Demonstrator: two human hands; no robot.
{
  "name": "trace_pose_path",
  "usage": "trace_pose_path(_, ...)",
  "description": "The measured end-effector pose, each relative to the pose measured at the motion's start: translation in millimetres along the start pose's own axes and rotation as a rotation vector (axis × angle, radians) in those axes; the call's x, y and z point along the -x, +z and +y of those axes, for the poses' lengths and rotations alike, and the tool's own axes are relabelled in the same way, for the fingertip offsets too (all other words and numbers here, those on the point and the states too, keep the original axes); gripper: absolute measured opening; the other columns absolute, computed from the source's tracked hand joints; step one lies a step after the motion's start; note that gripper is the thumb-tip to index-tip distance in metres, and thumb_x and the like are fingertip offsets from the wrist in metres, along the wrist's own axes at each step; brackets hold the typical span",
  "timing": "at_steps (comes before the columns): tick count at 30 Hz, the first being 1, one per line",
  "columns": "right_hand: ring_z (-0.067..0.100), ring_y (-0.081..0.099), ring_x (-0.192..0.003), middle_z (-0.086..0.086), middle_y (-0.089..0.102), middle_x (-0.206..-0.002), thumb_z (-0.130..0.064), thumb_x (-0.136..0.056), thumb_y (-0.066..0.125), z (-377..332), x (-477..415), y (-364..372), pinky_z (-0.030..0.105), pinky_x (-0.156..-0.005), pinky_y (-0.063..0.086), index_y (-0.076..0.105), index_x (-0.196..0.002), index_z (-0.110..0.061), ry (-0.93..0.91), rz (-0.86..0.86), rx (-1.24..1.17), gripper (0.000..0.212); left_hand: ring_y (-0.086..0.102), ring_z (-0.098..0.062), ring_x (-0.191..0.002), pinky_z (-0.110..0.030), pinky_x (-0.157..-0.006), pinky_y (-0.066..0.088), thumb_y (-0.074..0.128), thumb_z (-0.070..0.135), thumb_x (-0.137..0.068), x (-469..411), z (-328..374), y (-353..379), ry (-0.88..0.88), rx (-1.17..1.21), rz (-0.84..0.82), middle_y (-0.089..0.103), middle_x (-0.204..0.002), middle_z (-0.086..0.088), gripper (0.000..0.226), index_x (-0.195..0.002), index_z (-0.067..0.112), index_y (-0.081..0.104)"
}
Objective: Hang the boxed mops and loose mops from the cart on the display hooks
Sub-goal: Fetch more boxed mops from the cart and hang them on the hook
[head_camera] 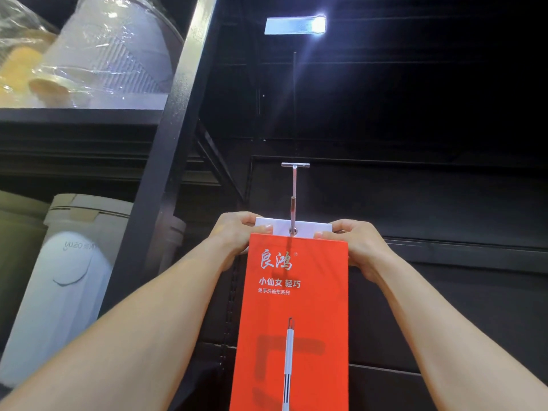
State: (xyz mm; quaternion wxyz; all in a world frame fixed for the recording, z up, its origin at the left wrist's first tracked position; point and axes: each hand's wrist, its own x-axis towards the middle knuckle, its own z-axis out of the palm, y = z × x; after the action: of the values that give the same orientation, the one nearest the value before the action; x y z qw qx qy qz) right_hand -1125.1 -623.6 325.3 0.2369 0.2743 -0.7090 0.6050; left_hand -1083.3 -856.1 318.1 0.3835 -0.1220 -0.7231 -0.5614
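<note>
Both hands are pinching the white tab (308,229) atop the red box (293,321): left hand (234,237) at its left corner, right hand (360,247) at its right. The hook (294,200) is passing through the tab's hole, against the dark panel (444,209).

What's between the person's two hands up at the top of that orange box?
In the head view, the box's white hang tab, with the metal hook tip at its hole.

The boxed mop (292,307) hangs by its tab on the display hook (294,191), before the panel (430,203); left hand (237,235) at its left corner, right hand (358,247) at its right. Shelved buckets (112,51) stand further left.
</note>
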Motion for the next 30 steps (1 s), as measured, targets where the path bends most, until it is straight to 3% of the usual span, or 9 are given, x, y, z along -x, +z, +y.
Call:
trace_pose_path(6, 0.019, 0.067, -0.070, 0.007, 0.073, -0.084, -0.015, -0.088, 0.080, -9.1, 5.9, -1.3, 0.024, -0.052, 0.054, 0.074, -0.102, -0.003, 0.056, -0.041, 0.025, 0.019, 0.076, -0.020, -0.089, -0.031, -0.072, 0.061, 0.078, 0.028, -0.092, 1.7, 1.6, -1.2, 0.015, -0.064, 0.082, 0.076, -0.102, -0.006, 0.025, -0.114, 0.016, 0.073)
trace_pose_path(10, 0.014, 0.061, -0.058, -0.004, 0.060, -0.060, -0.029, -0.096, 0.072, -23.5, 14.1, -2.7, 0.027, -0.057, 0.054, 0.069, -0.088, -0.009, 0.091, -0.079, 0.079, 0.022, 0.073, -0.018, -0.096, -0.030, -0.074, 0.060, 0.077, 0.029, -0.093, 8.6, 5.9, -3.4, 0.042, -0.055, 0.139, 0.074, -0.107, -0.002, 0.023, -0.114, 0.019, 0.073)
trace_pose_path(13, 0.017, 0.062, -0.067, 0.004, 0.060, -0.075, -0.035, -0.096, 0.071, -29.5, 21.0, -4.0, 0.032, -0.064, 0.060, 0.071, -0.097, -0.003, 0.075, -0.083, 0.155, 0.032, 0.071, -0.019, -0.098, -0.027, -0.068, 0.055, 0.071, 0.024, -0.097, 16.8, 11.9, -6.2, 0.026, -0.053, 0.131, 0.073, -0.108, -0.003, 0.017, -0.112, 0.018, 0.074)
trace_pose_path(15, 0.018, 0.055, -0.071, 0.008, 0.052, -0.081, -0.039, -0.093, 0.070, -34.4, 28.1, -4.0, 0.041, -0.075, 0.063, 0.061, -0.084, -0.007, 0.027, -0.067, 0.270, 0.035, 0.071, -0.020, -0.100, -0.033, -0.077, 0.059, 0.069, 0.023, -0.097, 21.1, 16.7, -8.5, 0.018, -0.079, 0.125, 0.073, -0.108, -0.003, 0.017, -0.111, 0.018, 0.075)
trace_pose_path(19, 0.019, 0.034, -0.064, 0.000, 0.033, -0.071, -0.046, -0.091, 0.067, -45.8, 51.5, -1.5, 0.035, -0.060, 0.034, 0.041, -0.074, -0.018, -0.114, 0.001, 0.553, 0.042, 0.070, -0.017, -0.103, -0.035, -0.088, 0.058, 0.069, 0.031, -0.096, 39.7, 30.5, -15.5, 0.044, -0.198, 0.080, 0.074, -0.114, -0.001, 0.023, -0.117, 0.023, 0.074)
trace_pose_path(21, 0.017, 0.037, -0.061, -0.004, 0.038, -0.069, -0.048, -0.093, 0.063, -48.4, 65.0, 0.4, 0.032, -0.054, 0.027, 0.038, -0.072, -0.019, -0.159, 0.015, 0.671, 0.044, 0.067, -0.016, -0.109, -0.032, -0.088, 0.053, 0.068, 0.034, -0.096, 54.5, 37.8, -17.1, 0.095, -0.337, 0.053, 0.072, -0.121, 0.002, 0.029, -0.123, 0.025, 0.071)
trace_pose_path(23, 0.020, 0.053, -0.076, -0.003, 0.054, -0.082, -0.052, -0.092, 0.061, -50.6, 78.1, 3.7, 0.034, -0.057, 0.036, 0.050, -0.081, -0.021, -0.191, 0.024, 0.753, 0.035, 0.065, -0.018, -0.116, -0.031, -0.089, 0.050, 0.066, 0.038, -0.095, 71.7, 44.5, -15.7, 0.165, -0.553, 0.050, 0.071, -0.128, 0.003, 0.034, -0.128, 0.028, 0.069)
trace_pose_path(26, 0.030, 0.057, -0.117, 0.008, 0.061, -0.126, -0.049, -0.094, 0.060, -50.9, 98.7, 9.2, 0.040, -0.086, 0.050, 0.056, -0.131, -0.015, -0.212, 0.020, 0.829, 0.051, 0.063, -0.023, -0.122, -0.040, -0.100, 0.054, 0.064, 0.040, -0.095, 100.3, 52.7, -12.1, 0.245, -0.800, 0.050, 0.068, -0.135, 0.001, 0.042, -0.134, 0.029, 0.065)
trace_pose_path(30, 0.037, 0.048, -0.130, 0.014, 0.054, -0.139, -0.044, -0.096, 0.058, -44.9, 127.7, 17.2, 0.044, -0.092, 0.045, 0.052, -0.134, -0.011, -0.278, 0.013, 0.944, 0.050, 0.063, -0.028, -0.119, -0.049, -0.097, 0.055, 0.062, 0.041, -0.093, 138.9, 61.2, -10.2, 0.292, -0.987, 0.042, 0.069, -0.131, -0.001, 0.043, -0.134, 0.028, 0.064)
